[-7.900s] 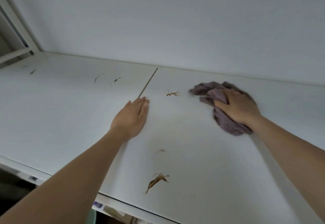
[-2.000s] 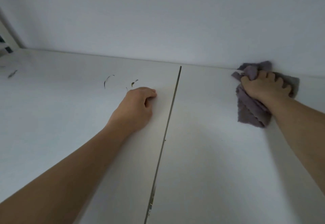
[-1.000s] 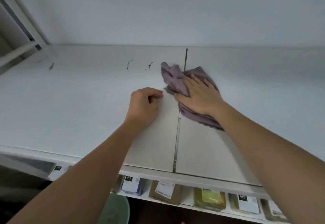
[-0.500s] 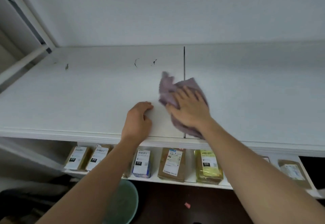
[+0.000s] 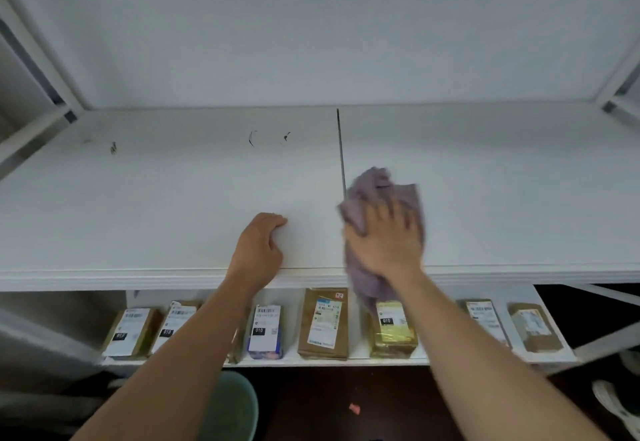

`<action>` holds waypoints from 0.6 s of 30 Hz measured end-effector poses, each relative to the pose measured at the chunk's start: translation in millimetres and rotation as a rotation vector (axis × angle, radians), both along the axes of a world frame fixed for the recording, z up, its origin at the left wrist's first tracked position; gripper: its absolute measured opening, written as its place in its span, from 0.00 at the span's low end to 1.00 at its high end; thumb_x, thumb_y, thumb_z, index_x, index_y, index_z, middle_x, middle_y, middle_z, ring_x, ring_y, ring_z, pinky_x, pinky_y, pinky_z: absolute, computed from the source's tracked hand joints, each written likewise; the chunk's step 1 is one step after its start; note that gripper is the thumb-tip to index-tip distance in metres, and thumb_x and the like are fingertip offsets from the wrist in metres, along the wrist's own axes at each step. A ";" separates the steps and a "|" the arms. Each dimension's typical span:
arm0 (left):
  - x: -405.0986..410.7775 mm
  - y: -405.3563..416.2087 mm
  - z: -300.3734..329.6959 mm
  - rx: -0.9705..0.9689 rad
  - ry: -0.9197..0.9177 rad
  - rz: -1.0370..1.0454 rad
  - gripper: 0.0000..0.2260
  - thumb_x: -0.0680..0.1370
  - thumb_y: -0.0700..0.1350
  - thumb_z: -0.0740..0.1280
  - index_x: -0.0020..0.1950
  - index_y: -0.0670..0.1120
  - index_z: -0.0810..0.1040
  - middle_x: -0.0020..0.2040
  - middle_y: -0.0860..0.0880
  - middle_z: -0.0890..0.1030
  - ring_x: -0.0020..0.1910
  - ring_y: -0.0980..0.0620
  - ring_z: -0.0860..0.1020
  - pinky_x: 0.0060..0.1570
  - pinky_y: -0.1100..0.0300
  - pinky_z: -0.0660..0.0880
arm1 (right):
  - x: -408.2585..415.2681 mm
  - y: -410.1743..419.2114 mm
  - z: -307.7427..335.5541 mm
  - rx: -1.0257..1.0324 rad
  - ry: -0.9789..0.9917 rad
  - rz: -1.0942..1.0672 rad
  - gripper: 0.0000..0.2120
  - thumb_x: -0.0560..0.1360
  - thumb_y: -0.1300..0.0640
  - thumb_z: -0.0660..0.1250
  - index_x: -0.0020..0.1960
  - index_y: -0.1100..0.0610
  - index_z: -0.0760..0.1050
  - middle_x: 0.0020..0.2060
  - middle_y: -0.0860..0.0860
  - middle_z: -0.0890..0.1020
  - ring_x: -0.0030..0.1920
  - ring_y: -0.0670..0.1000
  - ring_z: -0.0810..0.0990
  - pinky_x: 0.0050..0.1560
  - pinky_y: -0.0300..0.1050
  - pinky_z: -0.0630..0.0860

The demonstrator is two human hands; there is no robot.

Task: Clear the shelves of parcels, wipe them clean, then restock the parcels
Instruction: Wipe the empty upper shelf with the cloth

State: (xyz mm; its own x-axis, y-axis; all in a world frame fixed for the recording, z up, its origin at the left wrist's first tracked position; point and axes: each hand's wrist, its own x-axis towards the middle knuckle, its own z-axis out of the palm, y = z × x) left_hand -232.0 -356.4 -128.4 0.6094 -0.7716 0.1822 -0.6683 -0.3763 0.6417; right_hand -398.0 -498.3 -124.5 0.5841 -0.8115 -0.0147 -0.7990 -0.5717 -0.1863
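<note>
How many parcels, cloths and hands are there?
Parcels: 8, one mostly hidden behind the left arm
Cloths: 1
Hands: 2, left hand and right hand
Total: 11

Floor and wall around the shelving

A pale green bucket [image 5: 227,409] stands on the dark floor [image 5: 311,402] at the near edge, a small pink scrap [image 5: 354,408] lies to its right, and a plain white wall [image 5: 311,25] rises at the far side.
</note>
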 end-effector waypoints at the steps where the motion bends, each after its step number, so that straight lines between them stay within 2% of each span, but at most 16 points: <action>1: 0.9 0.1 0.1 -0.002 -0.003 -0.004 0.20 0.74 0.26 0.57 0.62 0.37 0.77 0.62 0.42 0.77 0.62 0.46 0.74 0.59 0.77 0.58 | 10.1 19.8 -0.4 -0.010 -0.022 0.084 0.30 0.80 0.37 0.46 0.79 0.45 0.50 0.79 0.51 0.54 0.79 0.57 0.49 0.77 0.60 0.45; 5: 4.0 1.6 -0.3 -0.002 -0.037 -0.038 0.13 0.79 0.31 0.59 0.61 0.36 0.77 0.59 0.40 0.78 0.59 0.42 0.75 0.58 0.70 0.62 | 3.6 48.5 0.9 -0.037 -0.037 0.318 0.28 0.80 0.37 0.47 0.79 0.42 0.52 0.79 0.46 0.56 0.79 0.53 0.50 0.77 0.56 0.45; 7: 3.9 1.4 1.4 0.016 -0.034 -0.040 0.13 0.81 0.34 0.58 0.63 0.36 0.76 0.61 0.40 0.77 0.60 0.43 0.75 0.60 0.67 0.62 | -26.7 36.3 -1.3 -0.052 -0.032 0.337 0.30 0.78 0.35 0.44 0.78 0.42 0.54 0.78 0.44 0.58 0.79 0.50 0.52 0.77 0.53 0.47; 10: 1.0 2.2 1.2 0.087 -0.046 -0.062 0.17 0.83 0.37 0.56 0.70 0.38 0.71 0.70 0.43 0.72 0.69 0.46 0.69 0.69 0.63 0.59 | -81.5 -2.8 -4.4 -0.083 -0.030 0.096 0.35 0.76 0.32 0.37 0.79 0.45 0.52 0.79 0.45 0.58 0.78 0.50 0.54 0.78 0.53 0.50; 12: 1.4 0.8 -0.6 0.144 -0.054 -0.121 0.19 0.83 0.38 0.55 0.75 0.41 0.65 0.76 0.46 0.65 0.75 0.50 0.61 0.74 0.62 0.51 | -104.9 -31.6 -1.3 -0.051 0.012 -0.124 0.34 0.78 0.33 0.39 0.80 0.47 0.48 0.79 0.48 0.55 0.79 0.52 0.52 0.78 0.55 0.49; 14: 4.7 -1.6 -3.0 0.181 -0.048 -0.163 0.20 0.83 0.38 0.53 0.76 0.42 0.63 0.78 0.48 0.59 0.77 0.53 0.55 0.74 0.64 0.44 | -102.0 -43.6 2.5 0.017 0.035 -0.274 0.33 0.79 0.33 0.41 0.80 0.47 0.47 0.80 0.49 0.52 0.79 0.54 0.49 0.78 0.58 0.47; 16: 7.0 -3.3 -5.6 0.196 -0.044 -0.173 0.20 0.84 0.38 0.53 0.77 0.43 0.62 0.78 0.50 0.57 0.78 0.54 0.53 0.73 0.65 0.42 | -76.0 -34.4 4.7 0.059 0.022 -0.317 0.33 0.79 0.34 0.41 0.80 0.46 0.48 0.80 0.50 0.51 0.79 0.56 0.47 0.77 0.60 0.44; 18: 8.3 -4.8 -6.2 0.196 -0.046 -0.183 0.21 0.84 0.39 0.52 0.77 0.44 0.62 0.79 0.50 0.57 0.78 0.54 0.52 0.74 0.65 0.43 | -42.7 -8.8 5.8 0.057 0.010 -0.191 0.31 0.79 0.35 0.41 0.79 0.45 0.50 0.80 0.51 0.52 0.79 0.57 0.46 0.76 0.62 0.44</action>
